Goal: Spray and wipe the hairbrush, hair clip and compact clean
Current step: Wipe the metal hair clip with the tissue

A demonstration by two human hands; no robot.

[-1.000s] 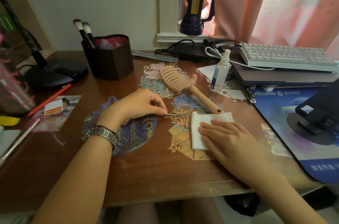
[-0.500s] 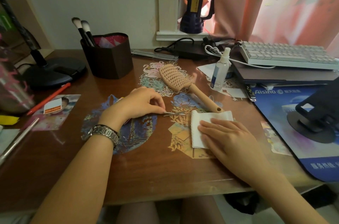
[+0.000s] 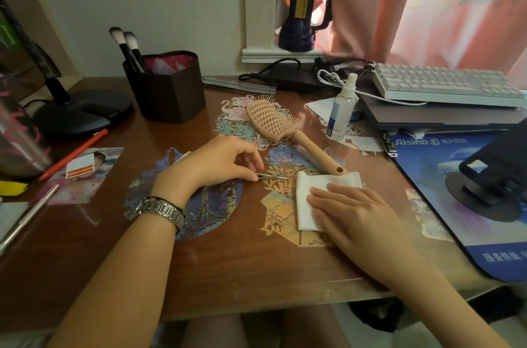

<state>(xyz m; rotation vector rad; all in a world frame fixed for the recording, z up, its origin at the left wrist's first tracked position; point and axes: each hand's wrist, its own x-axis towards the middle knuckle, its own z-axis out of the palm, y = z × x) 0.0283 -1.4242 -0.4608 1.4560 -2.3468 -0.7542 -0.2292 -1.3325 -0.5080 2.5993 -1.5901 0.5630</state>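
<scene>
Hair clip [image 3: 272, 175] pinched at near end by left hand [image 3: 219, 161]; long axis pointed right toward cloth [image 3: 309, 199], seemingly just short. Cloth pressed under flat-fingered right hand [image 3: 350, 205].

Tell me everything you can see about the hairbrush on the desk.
The hairbrush is pale peach and looks like plastic, with a vented, slotted head, bristles pointing up and to the right, and a round handle with a hole near its end. It lies on the brown desk, head toward the wall, handle running diagonally toward the person. The handle's end sits at the far edge of the white cloth; whether they touch is unclear. Neither hand touches it. A spray bottle stands to its right.
</scene>
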